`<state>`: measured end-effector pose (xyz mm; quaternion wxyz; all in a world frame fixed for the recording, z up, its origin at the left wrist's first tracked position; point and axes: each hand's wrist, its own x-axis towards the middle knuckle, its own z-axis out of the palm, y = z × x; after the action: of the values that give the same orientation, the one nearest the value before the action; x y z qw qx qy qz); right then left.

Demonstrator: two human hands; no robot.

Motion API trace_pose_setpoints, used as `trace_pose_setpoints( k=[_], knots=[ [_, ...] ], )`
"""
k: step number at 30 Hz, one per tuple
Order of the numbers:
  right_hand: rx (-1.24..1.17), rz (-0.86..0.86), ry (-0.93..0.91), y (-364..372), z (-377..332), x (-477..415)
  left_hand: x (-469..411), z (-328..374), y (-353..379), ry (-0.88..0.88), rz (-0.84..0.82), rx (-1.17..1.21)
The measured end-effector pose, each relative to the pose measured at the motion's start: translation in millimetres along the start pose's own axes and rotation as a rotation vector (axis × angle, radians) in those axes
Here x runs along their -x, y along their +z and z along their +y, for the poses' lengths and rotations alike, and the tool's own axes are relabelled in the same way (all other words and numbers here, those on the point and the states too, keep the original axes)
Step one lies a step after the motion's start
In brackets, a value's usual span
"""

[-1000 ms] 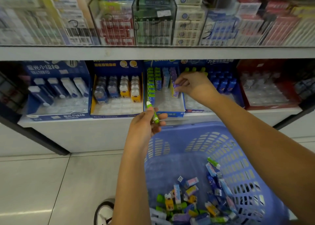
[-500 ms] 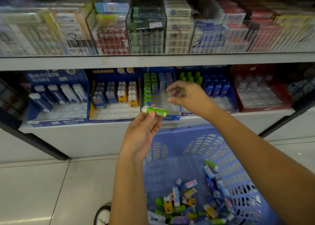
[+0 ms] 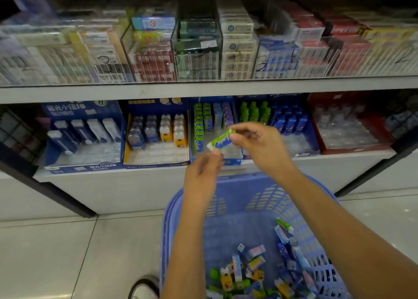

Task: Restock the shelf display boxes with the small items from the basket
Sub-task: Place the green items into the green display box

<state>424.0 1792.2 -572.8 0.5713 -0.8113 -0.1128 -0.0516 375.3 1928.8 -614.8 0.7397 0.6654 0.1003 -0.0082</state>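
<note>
One green item (image 3: 221, 139) was pinched endwise between left hand (image 3: 202, 176) and right hand (image 3: 260, 144), above the basket (image 3: 271, 199). Placement seemed in hand; alignment with the box (image 3: 234, 161) just beyond the hands was called for next.

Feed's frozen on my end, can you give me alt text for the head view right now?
Both hands hold one green eraser by its ends, left hand below, right hand above, before a blue display box on the shelf. Beneath, a blue basket holds loose small items.
</note>
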Motion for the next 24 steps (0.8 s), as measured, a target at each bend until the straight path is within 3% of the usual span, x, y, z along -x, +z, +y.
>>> trace_pose_setpoints(
  k=[3, 7, 14, 21, 24],
  knots=[
    [0.192, 0.033, -0.047, 1.4, 2.9, -29.6, -2.6, -5.0, 2.2, 0.207, 0.012, -0.558],
    [0.406, -0.026, -0.067, 14.2, 9.1, -70.1, -5.6, -13.0, 2.6, 0.202, -0.065, -0.859],
    [0.659, -0.210, -0.054, 35.6, 15.3, -92.4, -11.1, -7.9, -2.7, 0.164, -0.168, -0.895],
    [0.759, -0.332, 0.028, 42.2, 4.1, -104.3, -13.7, -8.5, -3.7, 0.158, -0.224, -0.899],
    [0.850, -0.374, 0.013, 42.6, -6.5, -103.6, -10.4, -6.4, -2.7, 0.219, -0.146, -0.773]
  ],
)
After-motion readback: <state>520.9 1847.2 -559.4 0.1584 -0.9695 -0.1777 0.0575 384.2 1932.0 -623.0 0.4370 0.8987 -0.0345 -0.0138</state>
